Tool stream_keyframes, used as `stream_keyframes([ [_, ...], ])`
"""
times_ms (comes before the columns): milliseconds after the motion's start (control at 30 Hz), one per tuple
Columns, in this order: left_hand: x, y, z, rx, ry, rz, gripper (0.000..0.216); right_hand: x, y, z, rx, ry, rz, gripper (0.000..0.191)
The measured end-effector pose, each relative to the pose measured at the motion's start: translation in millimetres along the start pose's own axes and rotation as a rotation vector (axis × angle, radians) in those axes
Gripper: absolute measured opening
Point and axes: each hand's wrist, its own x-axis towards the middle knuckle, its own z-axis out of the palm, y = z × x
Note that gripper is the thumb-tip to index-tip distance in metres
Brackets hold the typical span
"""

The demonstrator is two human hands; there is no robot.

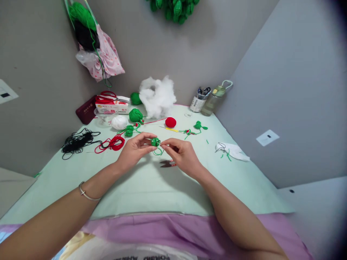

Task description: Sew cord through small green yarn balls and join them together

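- The left hand (132,150) is partly closed, thumb below and fingers above, gripping a small green crocheted piece (155,142) between their tips
- The right hand (184,153) has its thumb and forefinger pinched together just beside the piece's right edge, the other fingers curled in; whatever fine item may lie between the tips is too small to tell
- The green crocheted piece is held above the middle of the tabletop (146,196), between the two hands, with dark strands across it and a loop of green yarn (158,153) hanging below
- Thread snips (167,164) lie on the tabletop, partly hidden by the right hand
- Beyond the hands lie a yellow-handled hook (171,129) and a red yarn ball (170,122)
- Left of the left hand are loose red yarn (117,143) and a black yarn tangle (78,141)
- White stuffing (159,97) sits at the back, by the wall
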Motion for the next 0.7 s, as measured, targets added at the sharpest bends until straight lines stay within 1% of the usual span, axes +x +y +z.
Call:
stream_keyframes([
  [200,-0.2,-0.9,0.1,0.006,0.006,0.011,0.038,-0.6,-0.3,-0.3,-0.049,-0.015,-0.01,0.023],
  [367,-0.9,-0.9,1.8,-0.012,0.005,0.011,0.037,-0.4,-1.8,-0.8,-0.025,-0.055,0.025,0.022],
  [433,-0.6,0.7,2.2,-0.024,0.009,-0.016,0.037,0.8,-1.3,-0.4,0.045,-0.055,0.06,0.021],
  [533,0.1,2.9,1.5,-0.05,0.022,-0.065,0.038,3.7,2.3,1.1,0.247,-0.078,0.131,0.023],
  [600,0.5,2.4,0.3,-0.082,0.019,-0.077,0.037,5.6,5.8,2.6,0.387,-0.109,0.167,0.026],
  [700,0.7,-0.8,-1.4,-0.128,0.01,-0.076,0.036,7.9,10.9,5.0,0.523,-0.146,0.199,0.028],
])
